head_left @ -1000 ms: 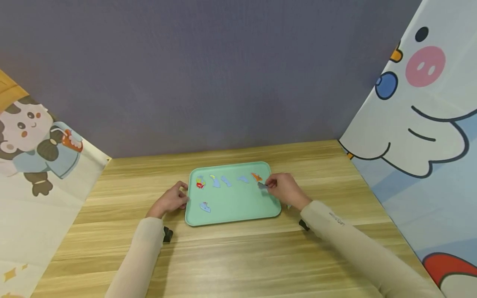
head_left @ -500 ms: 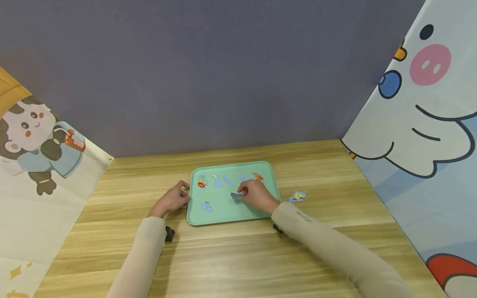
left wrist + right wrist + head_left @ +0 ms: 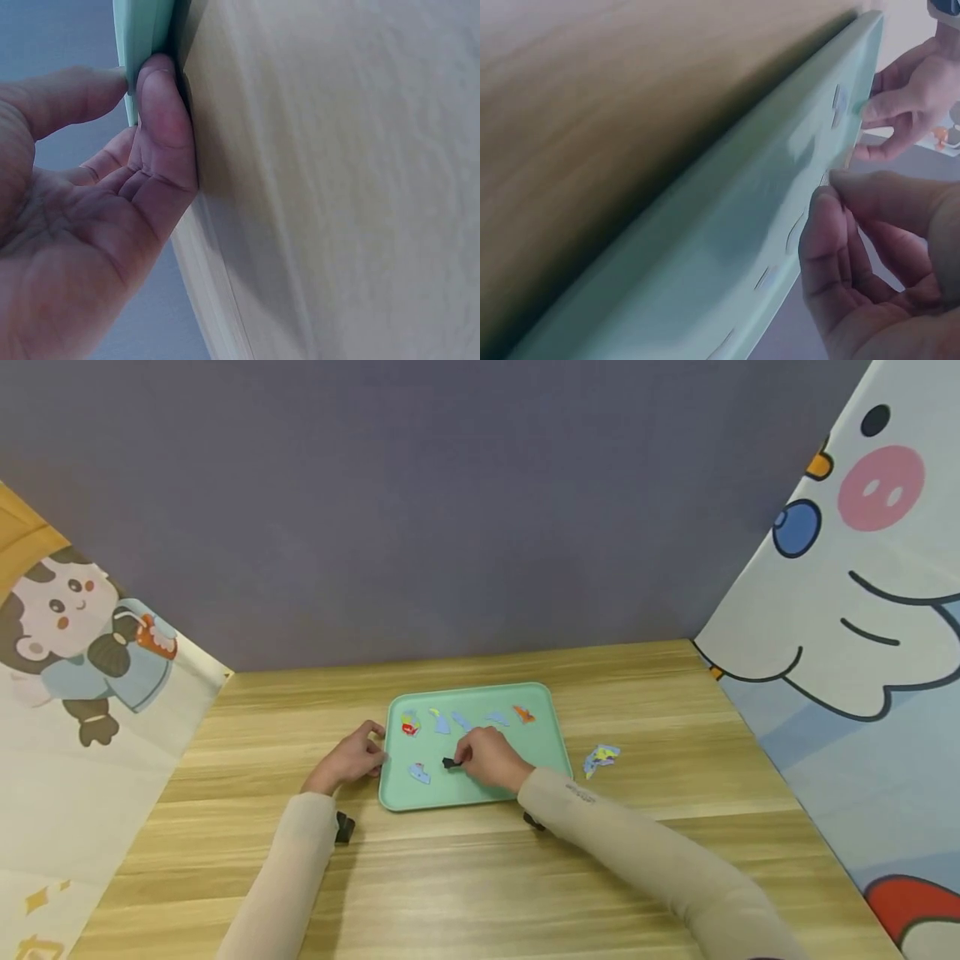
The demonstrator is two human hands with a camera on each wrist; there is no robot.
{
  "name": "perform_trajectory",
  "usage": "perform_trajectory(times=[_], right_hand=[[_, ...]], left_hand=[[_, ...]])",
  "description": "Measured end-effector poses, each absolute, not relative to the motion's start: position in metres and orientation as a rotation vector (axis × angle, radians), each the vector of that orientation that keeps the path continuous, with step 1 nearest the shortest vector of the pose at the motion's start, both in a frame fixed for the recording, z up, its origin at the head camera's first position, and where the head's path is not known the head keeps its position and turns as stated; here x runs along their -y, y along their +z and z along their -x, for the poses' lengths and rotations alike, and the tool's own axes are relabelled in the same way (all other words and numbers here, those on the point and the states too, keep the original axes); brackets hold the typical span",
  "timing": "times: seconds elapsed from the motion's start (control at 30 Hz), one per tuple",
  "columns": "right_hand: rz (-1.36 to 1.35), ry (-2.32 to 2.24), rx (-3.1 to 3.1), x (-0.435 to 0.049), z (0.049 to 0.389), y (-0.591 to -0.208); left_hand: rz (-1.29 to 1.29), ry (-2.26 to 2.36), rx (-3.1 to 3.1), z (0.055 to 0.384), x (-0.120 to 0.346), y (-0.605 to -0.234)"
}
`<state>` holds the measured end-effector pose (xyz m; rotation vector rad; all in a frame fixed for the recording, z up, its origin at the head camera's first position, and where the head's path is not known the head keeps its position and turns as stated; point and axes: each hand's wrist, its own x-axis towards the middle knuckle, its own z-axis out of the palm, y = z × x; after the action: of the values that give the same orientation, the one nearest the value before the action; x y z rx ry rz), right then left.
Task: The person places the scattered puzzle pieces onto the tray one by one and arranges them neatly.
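A mint-green tray (image 3: pixel 546 743) lies on the wooden table. At its left rim, my left hand (image 3: pixel 352 758) pinches the edge between thumb and fingers, which the left wrist view shows close up. My right hand (image 3: pixel 489 758) is over the middle of the tray, a small dark puzzle piece (image 3: pixel 450 763) pinched between thumb and fingertips. Just left of it, a light blue piece (image 3: pixel 419 772) lies on the tray. Along the far side lie several more, among them a red and yellow piece (image 3: pixel 410 723) and an orange piece (image 3: pixel 523 714).
Right of the tray, a small group of blue, yellow and purple pieces (image 3: pixel 602 759) lies on the table (image 3: pixel 420 877). A grey wall panel (image 3: pixel 465 527) stands behind, with cartoon-printed panels at both sides. Dark wrist devices (image 3: pixel 344 827) sit under the sleeves.
My right hand has moved left from the tray's right edge to its middle, carrying the dark piece. The pieces right of the tray have come into full sight. My left hand has stayed at the rim.
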<state>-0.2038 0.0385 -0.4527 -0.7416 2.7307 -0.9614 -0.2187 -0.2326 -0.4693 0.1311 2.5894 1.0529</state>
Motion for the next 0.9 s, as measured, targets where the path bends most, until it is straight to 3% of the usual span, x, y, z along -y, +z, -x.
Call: perform_trajectory(times=[0.9], right_hand=[[0.703,-0.875,-2.738,-0.023,0.199,-0.46]], left_hand=[[-0.13,1.072,-2.585,0.218,0.232,-0.468]])
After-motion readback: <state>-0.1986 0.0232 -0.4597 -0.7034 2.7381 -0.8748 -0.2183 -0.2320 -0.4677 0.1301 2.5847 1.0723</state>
